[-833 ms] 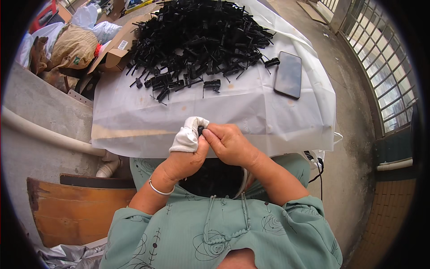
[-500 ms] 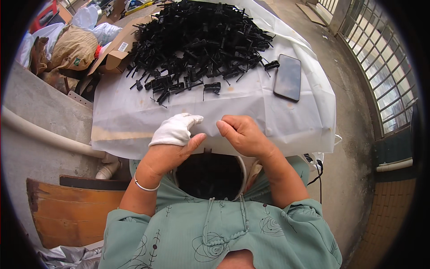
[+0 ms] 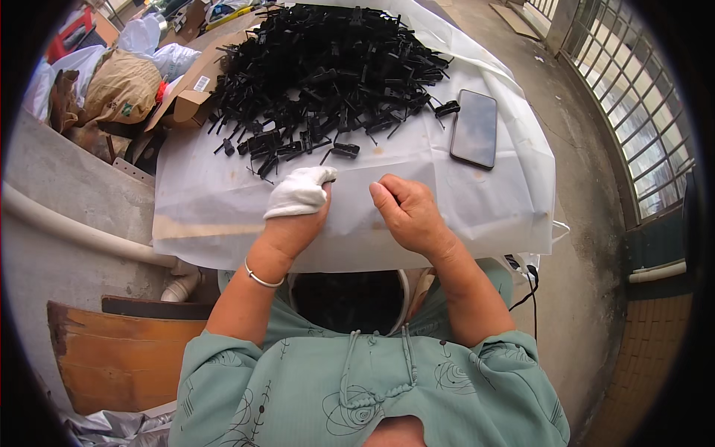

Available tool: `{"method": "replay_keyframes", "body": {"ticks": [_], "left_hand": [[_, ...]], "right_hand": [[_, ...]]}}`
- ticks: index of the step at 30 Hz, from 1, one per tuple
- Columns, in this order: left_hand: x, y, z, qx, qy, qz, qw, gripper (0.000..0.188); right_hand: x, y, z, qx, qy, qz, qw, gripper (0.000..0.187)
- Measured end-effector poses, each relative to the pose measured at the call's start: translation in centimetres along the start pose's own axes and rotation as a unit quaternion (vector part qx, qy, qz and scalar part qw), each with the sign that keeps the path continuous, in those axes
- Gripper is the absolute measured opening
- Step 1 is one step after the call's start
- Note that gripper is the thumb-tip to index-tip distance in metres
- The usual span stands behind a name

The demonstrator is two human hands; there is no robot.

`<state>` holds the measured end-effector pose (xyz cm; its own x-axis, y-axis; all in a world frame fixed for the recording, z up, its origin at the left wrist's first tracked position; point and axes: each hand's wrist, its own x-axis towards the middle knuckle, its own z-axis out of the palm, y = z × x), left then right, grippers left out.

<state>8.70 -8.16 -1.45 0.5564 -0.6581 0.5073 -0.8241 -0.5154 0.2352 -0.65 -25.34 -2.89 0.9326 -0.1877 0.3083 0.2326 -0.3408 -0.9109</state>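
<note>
On the white-covered table lies a big heap of black plastic clip-like parts with thin stems. One loose black part rests at the heap's near edge. My left hand, in a white glove that leaves the thumb bare, is closed just nearer than that part. A small dark spot shows at its fingertips, too small to name. My bare right hand is curled closed above the cloth to the right. Whatever its fingers may hold is hidden.
A dark phone lies at the table's right side, beside a single black part. An open cardboard box and filled bags crowd the far left. Below the table edge, a dark round container sits between my knees.
My left hand has moved forward and to the right, and its fingers and thumb have come together. My right hand has moved slightly right and remains curled.
</note>
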Motion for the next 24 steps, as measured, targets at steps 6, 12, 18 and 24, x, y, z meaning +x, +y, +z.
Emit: {"method": "replay_keyframes", "body": {"ticks": [6,12,18,24], "left_hand": [[-10.6,-7.0,-11.8,0.097,-0.127,-0.241,0.957,0.019],[-9.5,-10.0,-13.0,0.167,-0.018,-0.190,0.967,0.041],[4.3,-11.8,-5.4,0.122,-0.011,-0.059,0.991,0.045],[17.0,-7.9,2.3,0.055,-0.173,-0.077,0.980,0.056]], "right_hand": [[-0.1,-0.2,0.5,0.007,-0.006,0.010,1.000,0.028],[0.0,0.2,1.6,-0.020,-0.023,-0.004,1.000,0.027],[-0.2,0.2,1.7,-0.016,-0.034,-0.011,0.999,0.024],[-0.3,-0.1,1.6,-0.018,-0.056,-0.037,0.998,0.019]]}}
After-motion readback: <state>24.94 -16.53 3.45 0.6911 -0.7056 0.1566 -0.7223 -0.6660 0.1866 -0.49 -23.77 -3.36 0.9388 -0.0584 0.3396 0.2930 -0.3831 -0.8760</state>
